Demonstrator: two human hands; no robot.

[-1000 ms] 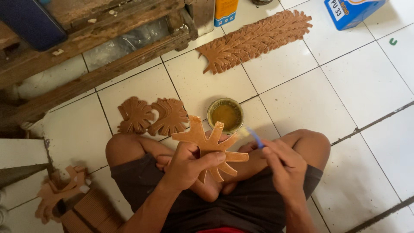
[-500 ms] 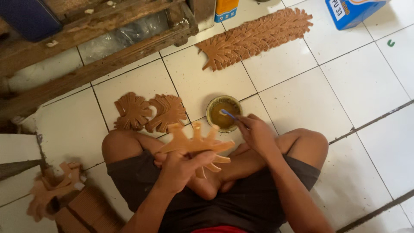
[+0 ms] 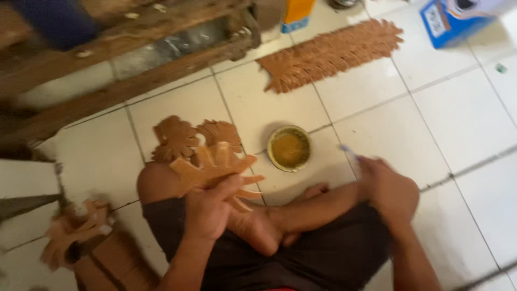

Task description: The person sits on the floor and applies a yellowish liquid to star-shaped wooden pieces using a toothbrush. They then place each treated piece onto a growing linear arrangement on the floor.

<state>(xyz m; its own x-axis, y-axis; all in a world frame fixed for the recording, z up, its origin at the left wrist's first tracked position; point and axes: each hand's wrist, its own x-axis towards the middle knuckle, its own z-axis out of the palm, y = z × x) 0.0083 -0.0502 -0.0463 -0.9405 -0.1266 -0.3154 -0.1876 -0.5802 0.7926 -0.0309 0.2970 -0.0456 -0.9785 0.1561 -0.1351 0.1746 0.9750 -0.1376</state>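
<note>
I'm gripping the carved wooden leaf piece (image 3: 212, 167) in my left hand (image 3: 207, 207), my right hand (image 3: 385, 186) pinching a blue-tipped brush (image 3: 349, 152) beside the glue bowl (image 3: 290, 148).

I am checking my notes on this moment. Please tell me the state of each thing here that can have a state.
Left hand: closed in a grip on the carved wooden leaf piece, held up above the knee.
Right hand: closed on a small brush, away from the bowl.
Small round bowl: upright on the tile floor, open, holding yellow-brown liquid.
Two carved leaf pieces: lying flat.
Long carved panel: lying flat.
</note>
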